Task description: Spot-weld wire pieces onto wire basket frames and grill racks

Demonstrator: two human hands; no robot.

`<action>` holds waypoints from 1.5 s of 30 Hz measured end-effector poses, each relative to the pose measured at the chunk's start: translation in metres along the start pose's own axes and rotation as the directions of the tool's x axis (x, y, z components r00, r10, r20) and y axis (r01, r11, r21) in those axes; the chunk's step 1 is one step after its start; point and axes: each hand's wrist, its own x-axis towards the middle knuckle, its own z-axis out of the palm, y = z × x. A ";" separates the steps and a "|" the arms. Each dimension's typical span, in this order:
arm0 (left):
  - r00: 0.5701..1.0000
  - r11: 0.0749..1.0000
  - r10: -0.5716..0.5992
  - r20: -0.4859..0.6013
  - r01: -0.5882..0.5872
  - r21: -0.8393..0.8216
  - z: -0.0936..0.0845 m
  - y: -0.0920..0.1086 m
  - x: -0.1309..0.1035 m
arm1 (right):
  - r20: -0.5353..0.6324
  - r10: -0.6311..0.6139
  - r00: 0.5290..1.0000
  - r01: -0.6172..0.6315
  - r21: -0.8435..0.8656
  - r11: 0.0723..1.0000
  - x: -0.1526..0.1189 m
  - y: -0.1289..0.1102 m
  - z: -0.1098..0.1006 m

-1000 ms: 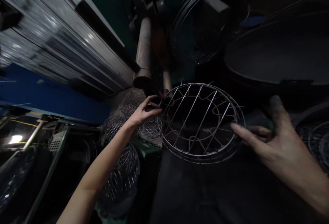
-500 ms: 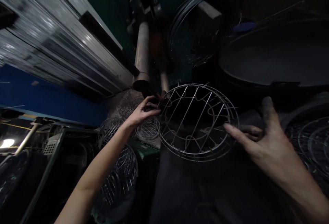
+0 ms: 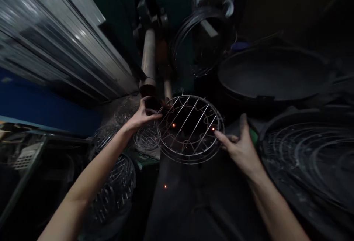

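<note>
Left hand (image 3: pixel 142 115) comes in from lower left, arm nearly straight, thumb and a finger pinching the left rim of the round wire grid (image 3: pixel 199 122). Right hand (image 3: pixel 243 152) comes from lower right: thumb on the right rim, some fingers curled in against it, one finger sticking up clear of the wire. Looks like a pinch there too, though the underside is hidden.

Grid sits between the hands, left edge near the grey metal cylinder (image 3: pixel 149 56), just below it in view. Too dark to tell if that edge rests on anything. Round outline; its straight bars run parallel, lower left to upper right. Face tilted up toward the camera, far rim higher in view.

Vs half a second ago: orange sparks (image 3: pixel 173 125) now show around the grid, one well below it. Both hands keep the same hold. View has swung right, so grid and hands appear further left and more of the wire rings (image 3: pixel 304 156) at right shows.
</note>
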 end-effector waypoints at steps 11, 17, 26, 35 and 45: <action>0.995 0.974 0.035 0.093 -0.054 0.218 -0.019 -0.003 -0.046 | 0.100 0.212 0.972 -0.229 0.224 0.947 -0.084 0.048 0.026; 0.951 0.980 -0.200 -0.237 0.194 -0.048 -0.001 -0.053 -0.143 | 0.243 0.153 0.958 -0.157 -0.001 0.988 -0.057 0.009 0.017; 0.699 0.910 -0.360 -0.619 0.117 -0.397 0.010 -0.064 -0.192 | 0.587 0.029 0.809 0.111 -0.202 0.973 0.007 -0.054 0.080; 0.694 0.922 -0.297 -0.656 0.030 -0.385 -0.003 -0.073 -0.167 | 0.608 -0.145 0.781 0.268 -0.115 0.957 0.030 -0.072 0.092; 0.709 0.926 -0.271 -0.650 0.007 -0.378 -0.009 -0.073 -0.143 | 0.673 -0.059 0.738 0.225 -0.163 0.961 0.041 -0.087 0.094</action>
